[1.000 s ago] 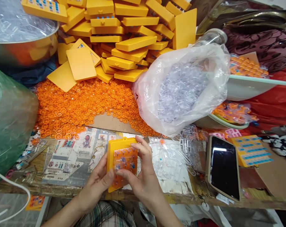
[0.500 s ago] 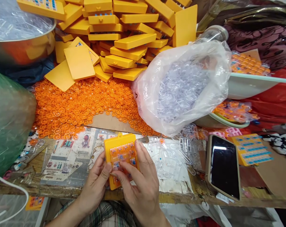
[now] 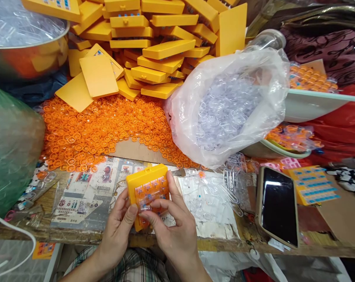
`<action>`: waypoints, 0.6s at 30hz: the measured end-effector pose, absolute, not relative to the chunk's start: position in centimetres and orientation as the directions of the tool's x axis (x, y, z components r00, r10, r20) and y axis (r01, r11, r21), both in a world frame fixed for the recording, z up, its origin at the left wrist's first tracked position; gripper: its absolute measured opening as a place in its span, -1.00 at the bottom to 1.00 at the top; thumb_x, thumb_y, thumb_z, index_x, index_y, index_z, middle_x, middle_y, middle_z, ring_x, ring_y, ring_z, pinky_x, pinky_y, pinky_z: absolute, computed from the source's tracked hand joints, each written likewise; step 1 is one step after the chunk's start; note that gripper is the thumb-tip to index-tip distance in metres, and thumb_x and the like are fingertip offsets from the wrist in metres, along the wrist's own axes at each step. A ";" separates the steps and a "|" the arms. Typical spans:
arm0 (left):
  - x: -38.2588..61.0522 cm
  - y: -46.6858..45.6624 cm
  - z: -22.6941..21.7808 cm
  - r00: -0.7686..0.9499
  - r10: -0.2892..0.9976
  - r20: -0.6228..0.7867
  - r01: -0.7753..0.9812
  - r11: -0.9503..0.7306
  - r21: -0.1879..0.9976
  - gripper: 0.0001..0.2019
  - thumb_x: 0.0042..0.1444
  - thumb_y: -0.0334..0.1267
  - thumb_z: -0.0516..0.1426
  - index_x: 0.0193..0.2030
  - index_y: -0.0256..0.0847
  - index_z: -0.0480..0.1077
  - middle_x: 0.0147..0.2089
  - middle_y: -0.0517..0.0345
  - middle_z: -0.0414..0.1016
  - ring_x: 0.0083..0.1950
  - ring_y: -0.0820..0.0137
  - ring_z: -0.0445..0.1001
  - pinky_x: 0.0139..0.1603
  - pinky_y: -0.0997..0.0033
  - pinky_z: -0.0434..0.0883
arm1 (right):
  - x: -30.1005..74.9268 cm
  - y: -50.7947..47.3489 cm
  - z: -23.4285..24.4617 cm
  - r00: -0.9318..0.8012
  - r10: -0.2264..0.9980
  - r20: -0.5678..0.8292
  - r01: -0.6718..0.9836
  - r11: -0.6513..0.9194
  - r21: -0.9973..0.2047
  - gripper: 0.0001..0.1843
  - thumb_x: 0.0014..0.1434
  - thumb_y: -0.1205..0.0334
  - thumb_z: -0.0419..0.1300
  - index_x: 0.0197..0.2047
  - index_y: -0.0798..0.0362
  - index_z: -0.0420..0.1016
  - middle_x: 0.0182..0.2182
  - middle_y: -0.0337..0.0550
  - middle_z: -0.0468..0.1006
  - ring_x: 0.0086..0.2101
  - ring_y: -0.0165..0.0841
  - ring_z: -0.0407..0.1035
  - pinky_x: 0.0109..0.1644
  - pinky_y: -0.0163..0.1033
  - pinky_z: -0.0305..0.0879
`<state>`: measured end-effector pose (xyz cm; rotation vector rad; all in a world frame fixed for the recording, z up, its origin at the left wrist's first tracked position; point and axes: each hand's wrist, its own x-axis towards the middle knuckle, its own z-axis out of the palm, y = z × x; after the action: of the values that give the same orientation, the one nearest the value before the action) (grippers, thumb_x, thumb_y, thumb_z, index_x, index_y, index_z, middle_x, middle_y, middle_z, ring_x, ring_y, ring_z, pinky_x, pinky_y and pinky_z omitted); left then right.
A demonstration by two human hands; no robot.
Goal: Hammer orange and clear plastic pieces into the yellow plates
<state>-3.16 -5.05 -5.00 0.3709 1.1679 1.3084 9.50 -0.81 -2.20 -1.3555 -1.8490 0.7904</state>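
Note:
Tilted above the worktop is a flat yellow plastic case [image 3: 131,188], its face set with rows of orange and blue bits under clear plastic. My left hand [image 3: 118,223] grips its left edge, thumb on the front and fingers behind. Across the lower part of the face, the thumb and index finger of my right hand [image 3: 177,223] come together on the clear pieces, while its other fingers lie along the right edge. Whether a small loose piece sits between those fingertips is too fine to make out.
Behind lie a heap of small orange rings [image 3: 77,133] and stacked yellow cases [image 3: 165,49]. A plastic bag [image 3: 180,129] of clear parts stands right of them. A phone [image 3: 277,207] leans at the right, near another yellow case [image 3: 312,186]. A green bag [image 3: 13,152] stands left.
The yellow case has shifted slightly left and tilted a bit more. My right index finger has bent and drawn closer to the thumb on the case's face.

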 end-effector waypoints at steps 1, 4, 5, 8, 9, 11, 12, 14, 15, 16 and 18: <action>-3.2 -5.1 -5.0 -0.175 0.880 -0.441 -0.536 0.290 0.793 -0.49 0.12 -0.02 0.18 0.18 -0.12 0.27 0.19 0.02 0.41 0.22 0.18 0.35 0.18 0.28 0.34 | 9.5 -0.8 -2.3 -0.204 0.962 0.179 0.521 0.262 -0.812 -0.94 0.09 0.27 0.27 -0.38 -0.03 0.45 0.34 -0.05 0.07 0.25 -0.13 0.10 0.20 0.04 0.21; -3.4 -5.3 -5.0 -0.186 0.889 -0.418 -0.499 0.281 0.820 -0.51 0.12 -0.05 0.18 0.17 -0.14 0.30 0.19 0.02 0.42 0.23 0.17 0.34 0.20 0.27 0.32 | 9.3 -0.8 -2.7 -0.137 0.978 0.159 0.453 0.204 -0.868 -0.78 0.05 0.27 0.31 -0.26 -0.04 0.35 0.37 0.00 -0.02 0.29 -0.10 0.01 0.25 0.10 0.12; -3.5 -5.4 -5.1 -0.180 0.894 -0.410 -0.495 0.278 0.823 -0.52 0.13 -0.06 0.17 0.18 -0.13 0.30 0.20 0.03 0.41 0.24 0.18 0.33 0.22 0.27 0.31 | 9.2 -0.7 -2.8 -0.101 0.985 0.139 0.413 0.168 -0.895 -0.67 0.01 0.25 0.35 -0.20 -0.06 0.30 0.38 0.03 -0.08 0.30 -0.08 -0.03 0.26 0.13 0.08; -3.7 -5.7 -5.2 -0.122 0.920 -0.372 -0.499 0.267 0.825 -0.55 0.16 -0.12 0.16 0.19 -0.07 0.30 0.20 0.07 0.41 0.20 0.22 0.38 0.19 0.30 0.34 | 9.2 -0.3 -3.1 -0.066 0.998 0.020 0.266 0.037 -0.963 -0.28 -0.14 0.19 0.45 0.01 -0.11 0.14 0.32 0.13 0.04 0.24 -0.05 0.09 0.22 0.13 0.15; -3.8 -5.8 -5.2 -0.105 0.928 -0.356 -0.499 0.261 0.827 -0.55 0.15 -0.15 0.17 0.19 -0.04 0.29 0.19 0.09 0.43 0.18 0.24 0.40 0.17 0.33 0.36 | 9.3 -0.1 -3.1 -0.083 0.996 -0.026 0.232 -0.006 -0.973 -0.17 -0.17 0.19 0.47 0.08 -0.12 0.09 0.26 0.12 0.17 0.19 -0.07 0.19 0.19 0.10 0.20; -3.8 -6.0 -5.1 -0.092 0.939 -0.331 -0.489 0.247 0.837 -0.53 0.11 -0.21 0.22 0.18 0.02 0.30 0.16 0.14 0.46 0.14 0.28 0.44 0.13 0.39 0.38 | 9.5 0.2 -3.0 -0.124 0.987 -0.098 0.204 -0.071 -0.976 -0.01 -0.19 0.21 0.47 0.21 -0.12 -0.01 0.12 0.04 0.34 0.08 -0.13 0.32 0.16 0.05 0.25; -3.7 -6.1 -5.0 -0.101 0.941 -0.324 -0.479 0.240 0.844 -0.52 0.09 -0.24 0.23 0.17 0.03 0.32 0.14 0.16 0.48 0.13 0.29 0.45 0.12 0.42 0.39 | 9.6 0.3 -2.9 -0.140 0.983 -0.118 0.206 -0.087 -0.975 0.05 -0.18 0.23 0.47 0.26 -0.12 -0.07 0.11 0.02 0.35 0.07 -0.14 0.33 0.17 0.03 0.24; -3.6 -6.2 -4.9 -0.146 0.935 -0.323 -0.455 0.226 0.861 -0.56 0.09 -0.27 0.24 0.14 0.02 0.36 0.09 0.17 0.52 0.08 0.31 0.49 0.09 0.45 0.40 | 9.8 0.4 -2.7 -0.173 0.977 -0.129 0.215 -0.090 -0.973 0.11 -0.14 0.28 0.44 0.33 -0.14 -0.15 0.18 0.02 0.28 0.14 -0.13 0.25 0.23 0.04 0.17; -3.5 -6.2 -4.8 -0.167 0.930 -0.328 -0.442 0.226 0.868 -0.58 0.09 -0.27 0.23 0.12 -0.01 0.37 0.06 0.16 0.54 0.05 0.31 0.51 0.07 0.45 0.42 | 9.8 0.4 -2.6 -0.192 0.972 -0.133 0.212 -0.091 -0.973 0.11 -0.12 0.30 0.43 0.35 -0.15 -0.16 0.22 0.01 0.24 0.18 -0.13 0.20 0.26 0.04 0.13; -3.5 -6.2 -4.8 -0.177 0.926 -0.333 -0.430 0.232 0.872 -0.58 0.09 -0.26 0.23 0.12 -0.04 0.37 0.03 0.14 0.56 0.02 0.30 0.52 0.04 0.44 0.44 | 9.9 0.5 -2.5 -0.208 0.968 -0.140 0.204 -0.097 -0.974 0.11 -0.12 0.33 0.42 0.36 -0.16 -0.14 0.24 -0.01 0.21 0.21 -0.13 0.16 0.27 0.04 0.11; -3.4 -6.1 -4.8 -0.182 0.921 -0.345 -0.409 0.248 0.878 -0.56 0.09 -0.23 0.23 0.14 -0.08 0.36 -0.01 0.12 0.57 -0.02 0.28 0.54 0.01 0.42 0.45 | 9.9 0.5 -2.4 -0.219 0.964 -0.153 0.183 -0.114 -0.977 0.10 -0.13 0.36 0.41 0.36 -0.18 -0.09 0.25 -0.06 0.21 0.22 -0.12 0.13 0.28 0.03 0.10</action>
<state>-3.41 -6.13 -4.76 0.5681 1.2198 1.3085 9.88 0.48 -2.43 -1.3189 -1.4452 1.4015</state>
